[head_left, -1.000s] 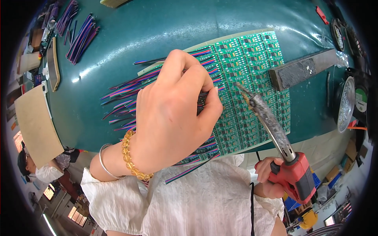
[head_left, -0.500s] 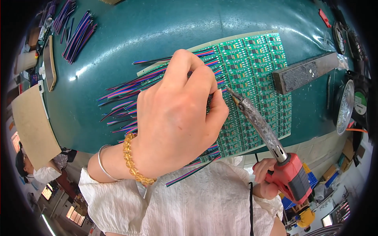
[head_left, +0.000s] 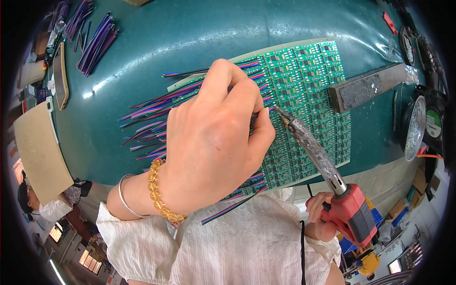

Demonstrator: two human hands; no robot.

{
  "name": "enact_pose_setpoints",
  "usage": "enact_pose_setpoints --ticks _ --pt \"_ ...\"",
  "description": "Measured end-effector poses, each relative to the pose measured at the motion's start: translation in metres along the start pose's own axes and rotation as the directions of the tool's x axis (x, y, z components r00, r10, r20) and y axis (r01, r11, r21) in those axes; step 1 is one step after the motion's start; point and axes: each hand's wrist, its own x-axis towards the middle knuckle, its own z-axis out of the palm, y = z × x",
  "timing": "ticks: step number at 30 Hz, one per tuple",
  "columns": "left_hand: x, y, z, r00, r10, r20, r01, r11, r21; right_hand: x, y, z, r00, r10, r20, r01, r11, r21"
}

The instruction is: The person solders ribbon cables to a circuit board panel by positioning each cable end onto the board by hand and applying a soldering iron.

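Observation:
My left hand [head_left: 216, 137], with an amber bead bracelet and a bangle on its wrist, bends over a panel of green circuit boards [head_left: 316, 90]. Its thumb and fingers are pinched on coloured wires [head_left: 154, 107], whose ends lie at the boards' pads; the grip is partly hidden under the hand. More black, blue and pink wires fan out to the left. At lower right my right hand [head_left: 320, 216] is closed round the red handle of a soldering iron [head_left: 316, 152]. The iron's tip meets the board beside my left fingertips, at the wire ends.
Wire bundles [head_left: 97, 45] lie at the far left of the green table mat [head_left: 199, 28]. A dark block [head_left: 365, 88] rests against the panel's right side. Beyond it sit a round metal dish [head_left: 415, 128] and a reel [head_left: 433, 123]. Cardboard [head_left: 40, 152] lies left.
Almost nothing differs. The panel and wires sit a touch shifted in the picture, and the iron's tip stays at the same spot by my left fingers.

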Motion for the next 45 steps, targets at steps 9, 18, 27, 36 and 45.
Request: enact_pose_setpoints --ticks 9,18,27,36,45 --pt "-0.002 0.001 0.002 1.000 -0.002 -0.020 0.003 1.000 0.014 -0.015 0.014 -0.002 0.974 -0.163 -0.156 0.143 0.981 -0.128" --pt "-0.001 0.002 0.002 1.000 -0.001 -0.017 0.001 1.000 0.009 -0.009 -0.005 0.007 0.971 0.116 -0.208 -0.074 0.977 0.200" --pt "-0.001 0.001 0.004 1.000 0.012 -0.024 -0.012 1.000 0.019 0.004 0.004 0.013 0.956 -0.037 -0.290 0.102 0.972 0.213" --pt "-0.002 0.000 0.008 0.998 0.032 -0.063 -0.031 0.999 0.027 -0.002 0.014 -0.004 0.993 -0.066 -0.097 0.070 0.997 0.038" --pt "-0.002 0.001 0.008 0.997 0.037 -0.061 -0.035 0.999 0.038 0.002 0.013 0.015 0.947 -0.154 -0.282 0.230 0.937 0.263"
